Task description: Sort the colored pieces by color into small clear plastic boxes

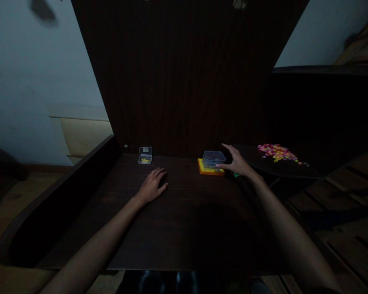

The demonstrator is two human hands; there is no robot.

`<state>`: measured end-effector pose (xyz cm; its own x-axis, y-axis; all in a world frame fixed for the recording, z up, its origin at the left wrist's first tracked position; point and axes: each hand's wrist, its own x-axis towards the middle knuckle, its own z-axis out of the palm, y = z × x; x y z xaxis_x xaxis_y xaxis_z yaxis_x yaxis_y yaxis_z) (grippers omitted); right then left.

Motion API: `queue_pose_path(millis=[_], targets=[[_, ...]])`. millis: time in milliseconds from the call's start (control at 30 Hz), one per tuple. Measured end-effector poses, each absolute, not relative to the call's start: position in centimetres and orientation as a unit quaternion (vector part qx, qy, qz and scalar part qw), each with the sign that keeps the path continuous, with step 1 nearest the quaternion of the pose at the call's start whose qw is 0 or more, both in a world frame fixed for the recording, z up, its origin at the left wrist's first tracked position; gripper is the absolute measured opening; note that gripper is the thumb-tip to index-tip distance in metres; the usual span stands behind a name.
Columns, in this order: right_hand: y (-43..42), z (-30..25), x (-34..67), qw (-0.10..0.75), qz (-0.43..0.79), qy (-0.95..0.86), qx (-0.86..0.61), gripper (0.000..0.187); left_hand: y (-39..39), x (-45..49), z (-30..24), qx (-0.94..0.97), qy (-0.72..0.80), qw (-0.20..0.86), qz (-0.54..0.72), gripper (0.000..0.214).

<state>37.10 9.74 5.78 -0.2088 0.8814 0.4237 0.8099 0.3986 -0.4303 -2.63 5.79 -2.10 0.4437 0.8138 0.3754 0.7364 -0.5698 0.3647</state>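
Observation:
My left hand (152,185) lies on the dark wooden desktop (171,220), fingers stretched and holding nothing. Beyond it, near the back panel, a small clear plastic case (145,151) stands with its lid up and little yellow pieces (145,161) inside. At the right, several clear plastic cases (214,156) are stacked on a flat yellow-orange box (211,172). My right hand (237,164) is at the right side of this stack, thumb and fingers spread apart. Its thumb tip is by the stack's front corner; whether it touches is hard to tell.
Small pink, yellow and purple pieces (277,152) lie heaped on a dark side shelf (306,169) to the right. Something green (236,175) shows below my right hand. A tall dark back panel (184,81) and a raised left side board (64,196) bound the desktop.

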Motion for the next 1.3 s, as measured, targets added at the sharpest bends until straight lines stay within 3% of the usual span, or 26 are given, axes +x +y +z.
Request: queue_pose_path(millis=[167,333,733,900,1167,1300], targets=[[6.0,4.9,33.8,0.324,-0.018,-0.804,-0.498,0.088,8.7,-5.4,-2.2,0.772,0.575,-0.004,0.270,0.054],[2.9,2.9,29.5,0.290,0.008,-0.844,-0.451,0.077,10.7,-7.2,-2.0,0.731,0.644,-0.006,0.225,0.056],[2.2,-0.1,25.6,0.264,0.134,-0.863,-0.409,0.075,9.0,-5.7,-2.0,0.786,0.578,0.007,0.219,0.043],[2.7,-0.5,24.6,0.307,0.181,-0.832,-0.426,0.083,6.2,-2.9,-1.2,0.839,0.503,0.001,0.207,0.041],[5.0,-3.4,23.0,0.392,0.280,-0.750,-0.454,0.117,2.3,0.9,-0.4,0.883,0.429,0.020,0.189,0.033],[5.3,-3.7,22.6,0.406,0.307,-0.742,-0.436,0.117,2.3,1.0,-0.7,0.879,0.412,0.059,0.233,0.030]])
